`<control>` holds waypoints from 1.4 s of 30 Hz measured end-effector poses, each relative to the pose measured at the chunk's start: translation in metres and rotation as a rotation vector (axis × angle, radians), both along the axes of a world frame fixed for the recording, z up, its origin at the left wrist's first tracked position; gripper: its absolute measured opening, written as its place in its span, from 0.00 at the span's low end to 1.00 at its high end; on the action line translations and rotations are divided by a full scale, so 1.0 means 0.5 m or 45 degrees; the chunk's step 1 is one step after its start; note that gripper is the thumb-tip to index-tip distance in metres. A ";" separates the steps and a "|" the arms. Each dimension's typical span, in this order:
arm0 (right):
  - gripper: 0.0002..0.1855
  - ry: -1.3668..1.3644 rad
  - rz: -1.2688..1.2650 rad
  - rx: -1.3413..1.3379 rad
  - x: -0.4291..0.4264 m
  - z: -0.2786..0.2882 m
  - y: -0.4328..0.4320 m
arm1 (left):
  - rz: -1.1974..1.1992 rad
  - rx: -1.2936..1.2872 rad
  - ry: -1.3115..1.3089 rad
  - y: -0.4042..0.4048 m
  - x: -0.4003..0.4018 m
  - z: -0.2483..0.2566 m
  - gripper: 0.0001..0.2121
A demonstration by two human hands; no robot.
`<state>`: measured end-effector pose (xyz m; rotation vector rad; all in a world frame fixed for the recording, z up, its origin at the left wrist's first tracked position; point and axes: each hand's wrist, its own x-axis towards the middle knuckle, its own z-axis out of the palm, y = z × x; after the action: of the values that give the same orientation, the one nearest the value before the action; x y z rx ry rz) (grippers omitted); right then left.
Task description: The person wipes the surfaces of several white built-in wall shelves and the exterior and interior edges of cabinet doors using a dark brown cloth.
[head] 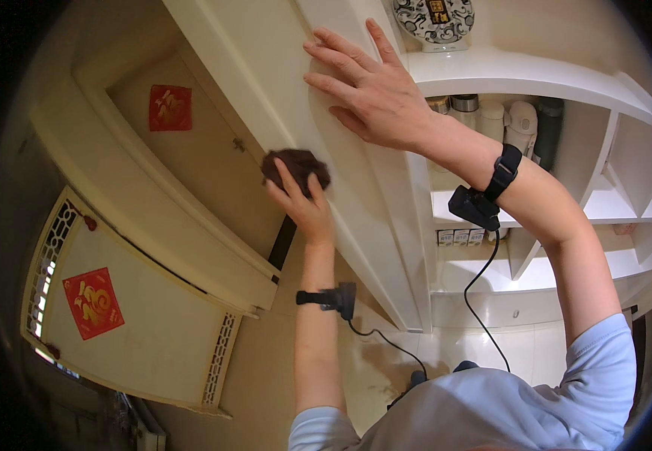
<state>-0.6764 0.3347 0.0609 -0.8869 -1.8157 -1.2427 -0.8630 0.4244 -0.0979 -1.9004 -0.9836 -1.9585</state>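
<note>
My left hand (302, 206) presses a dark brown cloth (309, 163) against the edge of a cream door frame (360, 225). Its fingers are spread over the cloth, and the part under the palm is hidden. Higher up and to the right, my right hand (368, 93) rests on the same frame with fingers apart and nothing in it. A black strapped device (475, 206) sits on the right wrist with a cable hanging from it. Another strapped device (337, 299) is on the left forearm.
White shelving (506, 73) stands close by the right arm. It holds a patterned ornament (434, 22), several bottles (492, 118) and small cartons (461, 238). On the left are a closed door (207, 113) with a red decoration and a white panel (157, 332) with lattice ends.
</note>
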 end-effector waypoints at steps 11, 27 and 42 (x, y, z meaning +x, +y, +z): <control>0.23 0.108 0.062 -0.035 -0.009 -0.015 0.024 | -0.197 -0.096 -0.216 -0.032 0.022 0.146 0.28; 0.33 0.216 0.391 -0.099 0.012 0.012 -0.033 | -0.012 0.313 -0.033 0.006 0.002 0.363 0.23; 0.32 0.220 0.234 0.012 0.150 0.123 -0.118 | 0.072 0.752 0.537 -0.121 0.146 0.675 0.20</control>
<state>-0.6012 0.2759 0.1225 -0.7780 -1.7102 -1.0272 -0.7900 0.3640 0.2394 -1.7858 -0.2906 -1.4909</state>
